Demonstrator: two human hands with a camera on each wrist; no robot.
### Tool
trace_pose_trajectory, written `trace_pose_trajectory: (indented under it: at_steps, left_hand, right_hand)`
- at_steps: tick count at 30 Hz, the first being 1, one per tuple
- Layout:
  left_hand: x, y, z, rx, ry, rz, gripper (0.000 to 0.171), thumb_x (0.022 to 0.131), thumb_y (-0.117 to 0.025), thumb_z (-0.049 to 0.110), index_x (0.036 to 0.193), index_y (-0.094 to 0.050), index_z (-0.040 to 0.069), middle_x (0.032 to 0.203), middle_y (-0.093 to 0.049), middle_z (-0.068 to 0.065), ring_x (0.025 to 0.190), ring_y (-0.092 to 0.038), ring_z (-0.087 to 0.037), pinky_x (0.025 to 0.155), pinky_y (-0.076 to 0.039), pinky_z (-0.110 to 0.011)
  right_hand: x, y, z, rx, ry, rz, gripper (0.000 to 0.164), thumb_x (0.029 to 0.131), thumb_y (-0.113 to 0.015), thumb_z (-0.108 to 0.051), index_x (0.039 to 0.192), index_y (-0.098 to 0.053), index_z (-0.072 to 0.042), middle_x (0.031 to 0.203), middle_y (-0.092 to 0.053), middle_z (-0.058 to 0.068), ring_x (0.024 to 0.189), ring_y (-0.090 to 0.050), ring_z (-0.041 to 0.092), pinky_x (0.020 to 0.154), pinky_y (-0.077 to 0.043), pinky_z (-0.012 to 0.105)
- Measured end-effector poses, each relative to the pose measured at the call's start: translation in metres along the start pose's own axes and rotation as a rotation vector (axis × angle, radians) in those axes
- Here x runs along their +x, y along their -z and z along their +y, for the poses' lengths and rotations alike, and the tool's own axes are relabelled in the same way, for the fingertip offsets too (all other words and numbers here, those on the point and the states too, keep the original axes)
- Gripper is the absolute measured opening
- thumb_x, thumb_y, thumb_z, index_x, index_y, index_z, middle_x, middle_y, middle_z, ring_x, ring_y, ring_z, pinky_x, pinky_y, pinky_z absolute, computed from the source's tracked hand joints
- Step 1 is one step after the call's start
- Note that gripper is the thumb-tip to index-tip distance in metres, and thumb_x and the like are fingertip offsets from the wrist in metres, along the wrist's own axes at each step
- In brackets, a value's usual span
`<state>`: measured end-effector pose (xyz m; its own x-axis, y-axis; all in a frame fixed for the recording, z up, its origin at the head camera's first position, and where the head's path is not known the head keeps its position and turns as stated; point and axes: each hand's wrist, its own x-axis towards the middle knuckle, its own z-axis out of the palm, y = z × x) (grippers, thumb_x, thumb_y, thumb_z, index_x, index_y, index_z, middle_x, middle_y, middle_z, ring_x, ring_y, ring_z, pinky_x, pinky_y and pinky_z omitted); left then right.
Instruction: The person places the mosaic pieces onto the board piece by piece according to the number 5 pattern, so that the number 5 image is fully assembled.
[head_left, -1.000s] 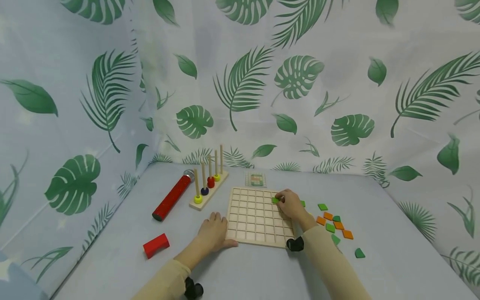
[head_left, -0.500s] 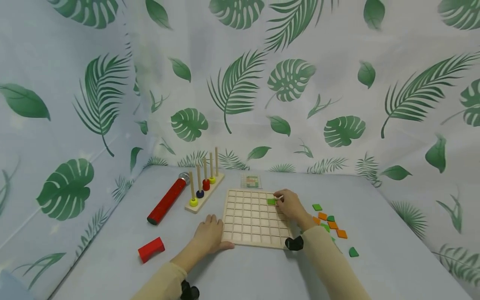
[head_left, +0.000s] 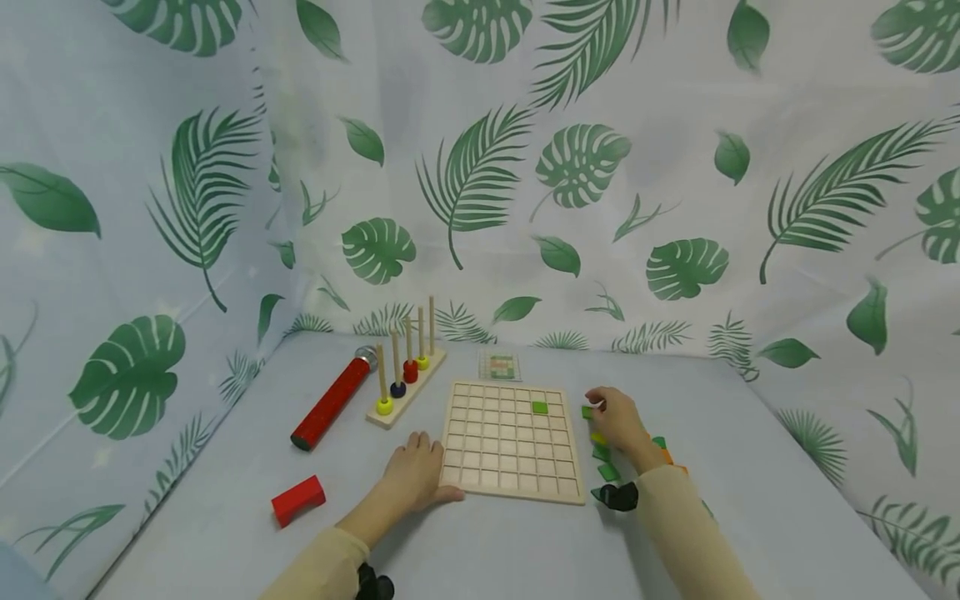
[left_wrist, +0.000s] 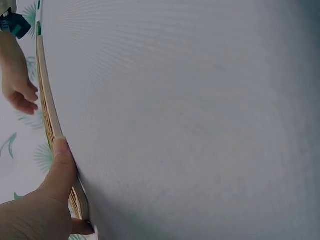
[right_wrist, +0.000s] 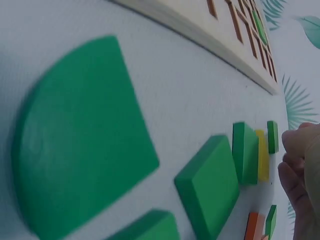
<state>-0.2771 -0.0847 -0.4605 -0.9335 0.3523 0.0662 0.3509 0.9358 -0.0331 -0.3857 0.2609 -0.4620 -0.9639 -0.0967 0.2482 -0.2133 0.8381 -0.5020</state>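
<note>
The left hand (head_left: 412,475) rests at the near-left corner of the wooden grid board (head_left: 510,479), its fingers along the left side and its thumb stretched along the near edge. The right hand (head_left: 621,423) is well apart from it, fingers curled over a green tile (head_left: 587,412) just beyond the board's right side; whether they pinch or merely touch it, the frames cannot tell. A yellow tile (head_left: 597,437) and more green pieces lie between the board and the right forearm, which partly covers some orange tiles (head_left: 665,457). Close to the right wrist camera lies a round-edged green piece (right_wrist: 85,140).

The board lies flat on the desk (head_left: 517,550), roughly square, with no clear long axis; its left and right sides run away from the person. One green square (head_left: 540,407) sits in its far right part. Beyond the board lies a patterned card (head_left: 498,366). To the left, a peg stand (head_left: 405,400) and a red cylinder (head_left: 333,404) both slant away to the right, the cylinder's silver end farthest. A red block (head_left: 297,500) lies nearer.
</note>
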Motion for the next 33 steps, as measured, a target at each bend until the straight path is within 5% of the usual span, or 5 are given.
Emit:
trace_pose_trajectory:
  at_steps: [10,33]
  left_hand:
    - [0.003,-0.001,0.001,0.005,0.009,-0.033,0.086,0.072,-0.06,0.072,0.113,-0.058,-0.003,0.11,-0.055,-0.022,0.103,-0.052,-0.032,0.079,-0.051,-0.044]
    - [0.002,-0.001,0.0,-0.009,0.005,-0.025,0.085,0.073,-0.06,0.071,0.114,-0.057,-0.004,0.112,-0.054,-0.023,0.106,-0.052,-0.033,0.08,-0.051,-0.046]
  right_hand:
    - [-0.005,0.002,0.017,0.015,-0.099,-0.08,0.042,0.083,-0.064,0.002,0.123,-0.051,0.007,0.115,-0.054,0.023,0.097,-0.056,0.033,0.077,-0.05,0.044]
    - [-0.006,-0.005,0.012,-0.03,-0.001,0.006,0.032,0.082,-0.067,-0.002,0.112,-0.059,0.006,0.098,-0.063,0.015,0.088,-0.061,0.028,0.075,-0.052,0.042]
